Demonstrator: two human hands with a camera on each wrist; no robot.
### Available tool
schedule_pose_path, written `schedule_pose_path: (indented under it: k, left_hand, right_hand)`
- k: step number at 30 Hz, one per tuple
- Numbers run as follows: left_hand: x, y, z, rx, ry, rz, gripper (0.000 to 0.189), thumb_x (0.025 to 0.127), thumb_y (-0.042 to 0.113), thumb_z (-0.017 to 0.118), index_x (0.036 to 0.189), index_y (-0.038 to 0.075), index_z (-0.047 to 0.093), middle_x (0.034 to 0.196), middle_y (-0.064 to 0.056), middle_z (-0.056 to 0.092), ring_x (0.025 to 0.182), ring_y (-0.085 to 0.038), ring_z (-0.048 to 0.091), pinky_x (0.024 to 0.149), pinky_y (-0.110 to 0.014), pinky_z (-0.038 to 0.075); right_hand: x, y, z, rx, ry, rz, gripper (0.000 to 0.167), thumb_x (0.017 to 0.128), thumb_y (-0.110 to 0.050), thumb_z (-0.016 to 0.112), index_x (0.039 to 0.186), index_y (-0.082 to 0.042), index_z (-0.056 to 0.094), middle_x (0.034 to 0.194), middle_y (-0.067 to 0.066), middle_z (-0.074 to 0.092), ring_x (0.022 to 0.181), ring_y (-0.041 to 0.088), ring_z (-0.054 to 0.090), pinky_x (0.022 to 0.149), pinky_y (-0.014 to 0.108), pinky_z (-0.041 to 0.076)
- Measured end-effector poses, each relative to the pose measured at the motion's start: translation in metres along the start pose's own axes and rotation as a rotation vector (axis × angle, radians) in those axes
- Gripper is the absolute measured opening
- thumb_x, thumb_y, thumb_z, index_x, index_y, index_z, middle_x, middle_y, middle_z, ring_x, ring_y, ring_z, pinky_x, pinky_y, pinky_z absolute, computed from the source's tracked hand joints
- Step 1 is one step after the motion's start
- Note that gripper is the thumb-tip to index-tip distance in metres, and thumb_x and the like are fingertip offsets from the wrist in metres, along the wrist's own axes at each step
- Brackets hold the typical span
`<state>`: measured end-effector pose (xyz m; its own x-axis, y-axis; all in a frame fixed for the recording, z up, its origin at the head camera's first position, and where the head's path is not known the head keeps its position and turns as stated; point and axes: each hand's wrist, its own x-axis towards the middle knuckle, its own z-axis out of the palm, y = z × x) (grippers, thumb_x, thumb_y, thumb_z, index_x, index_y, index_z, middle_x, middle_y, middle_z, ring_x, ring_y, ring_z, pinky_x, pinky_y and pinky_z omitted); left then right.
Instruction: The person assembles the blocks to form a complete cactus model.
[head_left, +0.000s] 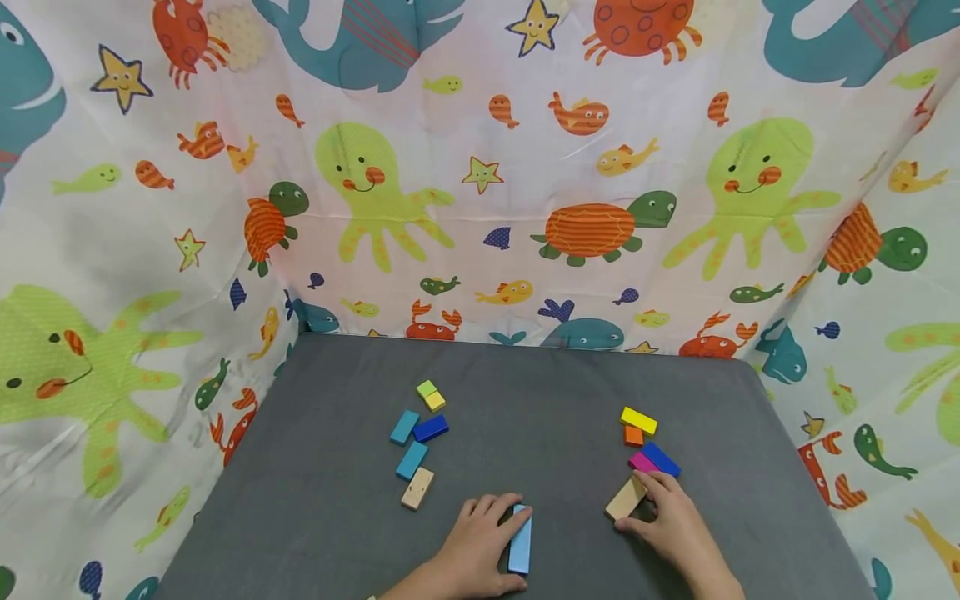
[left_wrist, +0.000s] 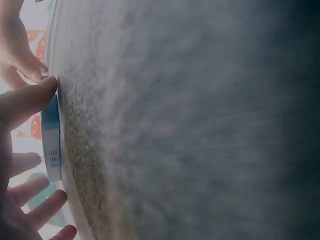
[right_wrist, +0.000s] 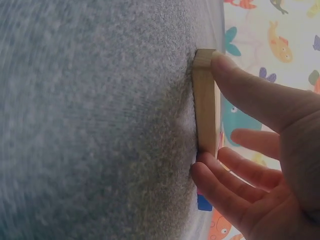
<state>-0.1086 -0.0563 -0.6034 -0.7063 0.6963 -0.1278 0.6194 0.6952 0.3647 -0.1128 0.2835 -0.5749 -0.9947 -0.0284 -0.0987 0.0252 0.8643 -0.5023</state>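
Note:
On the grey table, my left hand (head_left: 480,546) spans a long light blue block (head_left: 520,542) lengthwise, thumb at its near end and fingertips at the far end. In the left wrist view the thumb (left_wrist: 37,97) touches one end of that block (left_wrist: 51,145), which bears small print. My right hand (head_left: 671,521) holds a plain wooden block (head_left: 626,498) by its ends between thumb and fingers. The right wrist view shows this wooden block (right_wrist: 206,105) lying on the cloth. Just beyond it are a magenta block (head_left: 642,462) and a blue block (head_left: 662,458).
An orange block (head_left: 633,436) and a yellow block (head_left: 639,420) continue the right-hand row. At left lie a green-and-yellow piece (head_left: 431,396), a dark blue block (head_left: 431,428), two teal blocks (head_left: 405,427) and a wooden block (head_left: 417,489). A sea-animal curtain (head_left: 480,167) surrounds the table.

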Motion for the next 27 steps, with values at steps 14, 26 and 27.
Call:
schedule_pose_path:
  k: [14, 26, 27]
  left_hand:
    - [-0.022, 0.001, 0.001, -0.143, 0.008, 0.016, 0.061, 0.089, 0.049, 0.074, 0.144, 0.032, 0.053, 0.147, 0.004, 0.046, 0.129, -0.016, 0.050, 0.102, -0.038, 0.047]
    - [-0.025, 0.004, 0.000, -0.119, 0.088, 0.032, 0.050, 0.092, 0.042, 0.073, 0.138, 0.028, 0.061, 0.131, 0.005, 0.056, 0.116, -0.012, 0.054, 0.095, -0.033, 0.049]
    - [-0.025, 0.005, 0.000, -0.109, 0.097, 0.033, 0.049, 0.092, 0.041, 0.073, 0.138, 0.028, 0.062, 0.129, 0.006, 0.057, 0.115, -0.011, 0.054, 0.094, -0.033, 0.049]
  right_hand:
    - [0.002, -0.009, 0.005, -0.013, -0.034, 0.052, 0.108, 0.064, -0.052, 0.092, 0.140, 0.012, 0.049, 0.135, 0.029, 0.045, 0.115, 0.040, 0.054, 0.096, 0.059, 0.048]
    - [0.000, -0.006, 0.011, -0.049, -0.033, -0.008, 0.103, 0.066, -0.047, 0.093, 0.140, 0.011, 0.050, 0.138, 0.030, 0.050, 0.124, 0.049, 0.049, 0.100, 0.064, 0.043]
    - [0.001, -0.005, 0.010, -0.047, -0.042, 0.001, 0.105, 0.065, -0.048, 0.093, 0.140, 0.011, 0.050, 0.137, 0.029, 0.050, 0.123, 0.047, 0.050, 0.100, 0.064, 0.043]
